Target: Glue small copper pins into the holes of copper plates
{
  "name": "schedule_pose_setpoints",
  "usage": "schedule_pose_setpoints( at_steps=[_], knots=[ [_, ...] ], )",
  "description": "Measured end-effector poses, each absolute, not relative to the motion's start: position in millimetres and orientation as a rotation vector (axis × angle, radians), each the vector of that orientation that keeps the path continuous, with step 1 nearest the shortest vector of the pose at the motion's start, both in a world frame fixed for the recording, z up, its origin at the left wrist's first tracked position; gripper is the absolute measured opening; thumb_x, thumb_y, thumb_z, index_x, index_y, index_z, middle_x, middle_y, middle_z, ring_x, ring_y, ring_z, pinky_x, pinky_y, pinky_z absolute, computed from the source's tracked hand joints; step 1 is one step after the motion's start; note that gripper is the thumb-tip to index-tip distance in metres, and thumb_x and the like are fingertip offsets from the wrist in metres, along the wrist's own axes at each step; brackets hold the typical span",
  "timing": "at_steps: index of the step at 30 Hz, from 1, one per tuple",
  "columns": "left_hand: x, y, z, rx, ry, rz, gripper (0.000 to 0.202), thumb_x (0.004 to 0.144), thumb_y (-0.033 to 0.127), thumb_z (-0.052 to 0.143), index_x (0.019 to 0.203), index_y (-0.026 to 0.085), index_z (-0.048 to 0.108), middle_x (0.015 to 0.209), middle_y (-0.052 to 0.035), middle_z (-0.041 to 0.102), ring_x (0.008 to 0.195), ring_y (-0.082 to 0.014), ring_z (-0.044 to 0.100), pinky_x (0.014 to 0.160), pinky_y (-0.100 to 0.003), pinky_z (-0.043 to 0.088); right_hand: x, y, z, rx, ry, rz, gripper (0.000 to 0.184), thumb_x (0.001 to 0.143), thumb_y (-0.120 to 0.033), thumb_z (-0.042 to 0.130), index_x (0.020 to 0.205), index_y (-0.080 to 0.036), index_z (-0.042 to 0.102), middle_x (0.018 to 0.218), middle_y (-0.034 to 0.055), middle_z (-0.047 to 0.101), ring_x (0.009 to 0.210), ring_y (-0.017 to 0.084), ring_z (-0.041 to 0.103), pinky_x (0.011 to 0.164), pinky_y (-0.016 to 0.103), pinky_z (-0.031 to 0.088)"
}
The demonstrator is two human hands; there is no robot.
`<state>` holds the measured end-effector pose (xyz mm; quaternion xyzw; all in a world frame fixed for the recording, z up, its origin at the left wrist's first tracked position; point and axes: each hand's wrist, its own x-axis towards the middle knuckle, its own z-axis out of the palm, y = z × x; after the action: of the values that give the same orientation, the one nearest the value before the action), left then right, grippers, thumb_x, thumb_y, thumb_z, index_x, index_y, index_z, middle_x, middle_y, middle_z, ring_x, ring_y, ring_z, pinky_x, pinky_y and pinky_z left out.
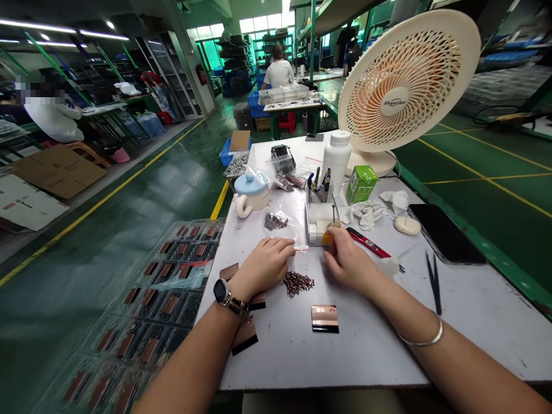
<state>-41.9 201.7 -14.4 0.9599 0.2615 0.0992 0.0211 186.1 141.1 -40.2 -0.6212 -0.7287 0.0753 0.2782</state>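
My left hand, with a watch and beads at the wrist, rests on the white table with its fingers stretched forward. Beside its fingertips lie a clear plastic bag and a heap of small copper-brown pins. Copper-coloured plates lie partly under that wrist. My right hand has its fingers bent around a small bottle with a yellow part and a thin upright tip; the fingers hide much of it. A single shiny copper plate lies between my forearms.
A white tool holder, a white bottle, a green box and a large fan stand behind. To the right lie a red cutter, black tweezers and a phone. Trays of plates sit at left.
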Motion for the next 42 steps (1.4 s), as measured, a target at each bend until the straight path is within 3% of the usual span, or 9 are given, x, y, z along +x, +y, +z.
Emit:
schedule_pose_setpoints(
  at_steps=[4,11,16,22,28,31,36,42],
  knots=[
    [-41.6,200.7,-15.6,2.970,0.807,0.317,0.034,0.084,0.007,0.043,0.114,0.017,0.057,0.131,-0.0100,0.058,0.114,-0.0256,0.055,0.095,-0.045,0.046,189.2,143.6,-40.4,-1.604,-1.991,0.213,0.044,0.084,-0.024,0.042,0.126,-0.013,0.034,0.106,0.0151,0.052,0.080,0.022,0.055,0.070,0.038,0.050],
    [-39.5,198.2,-15.0,2.977,0.774,0.358,0.042,0.084,0.007,0.045,0.123,0.017,0.053,0.134,-0.0119,0.056,0.114,-0.0256,0.056,0.092,-0.045,0.049,189.1,131.5,-36.1,-1.559,-2.022,0.238,0.059,0.087,-0.027,0.047,0.139,-0.016,0.022,0.116,0.0162,0.051,0.079,0.021,0.059,0.065,0.037,0.053],
    [-41.2,195.5,-10.9,2.995,0.755,0.458,0.040,0.081,0.005,0.046,0.118,0.016,0.056,0.136,-0.0147,0.052,0.113,-0.0268,0.056,0.091,-0.045,0.050,186.7,118.9,-29.7,-1.522,-2.080,0.245,0.048,0.088,-0.024,0.046,0.134,-0.020,0.032,0.119,0.0138,0.049,0.082,0.020,0.060,0.062,0.034,0.055],
    [-43.0,194.0,-2.8,3.024,0.738,0.663,0.028,0.084,0.005,0.044,0.108,0.016,0.056,0.128,-0.0157,0.055,0.107,-0.0258,0.058,0.090,-0.044,0.050,185.0,108.2,-21.3,-1.460,-2.143,0.190,0.037,0.090,-0.025,0.046,0.126,-0.020,0.041,0.122,0.0138,0.048,0.089,0.021,0.061,0.073,0.040,0.056],
    [-60.3,168.6,46.4,3.028,0.773,0.900,0.028,0.086,0.008,0.051,0.111,0.020,0.052,0.123,-0.0133,0.056,0.108,-0.0276,0.055,0.088,-0.046,0.048,184.9,86.3,-2.1,-1.366,-2.207,0.077,0.035,0.092,-0.024,0.045,0.127,-0.021,0.042,0.127,0.0132,0.049,0.104,0.027,0.058,0.080,0.045,0.055],
    [-77.3,133.0,62.5,2.870,0.934,1.075,0.033,0.085,0.006,0.052,0.114,0.023,0.051,0.121,-0.0113,0.055,0.109,-0.0256,0.055,0.087,-0.043,0.049,190.6,58.8,0.6,-1.329,-2.239,0.036,0.038,0.092,-0.024,0.046,0.129,-0.021,0.042,0.129,0.0122,0.049,0.110,0.025,0.056,0.084,0.042,0.055],
    [-79.0,71.1,25.2,2.756,0.980,0.910,0.033,0.083,0.006,0.053,0.114,0.017,0.053,0.115,-0.0129,0.057,0.107,-0.0254,0.054,0.086,-0.039,0.049,215.2,7.8,-22.4,-1.468,-2.168,0.069,0.037,0.092,-0.027,0.048,0.129,-0.024,0.047,0.130,0.0080,0.050,0.116,0.021,0.053,0.088,0.035,0.055],
    [-34.4,47.0,-24.7,2.762,1.158,0.553,0.053,0.090,0.028,0.053,0.136,0.006,0.037,0.110,-0.0192,0.059,0.097,-0.0314,0.057,0.081,-0.046,0.053,235.0,-19.8,-38.3,-1.580,-1.998,0.096,0.033,0.092,-0.029,0.049,0.125,-0.025,0.049,0.127,0.0062,0.052,0.115,0.018,0.053,0.089,0.032,0.053]
  ],
)
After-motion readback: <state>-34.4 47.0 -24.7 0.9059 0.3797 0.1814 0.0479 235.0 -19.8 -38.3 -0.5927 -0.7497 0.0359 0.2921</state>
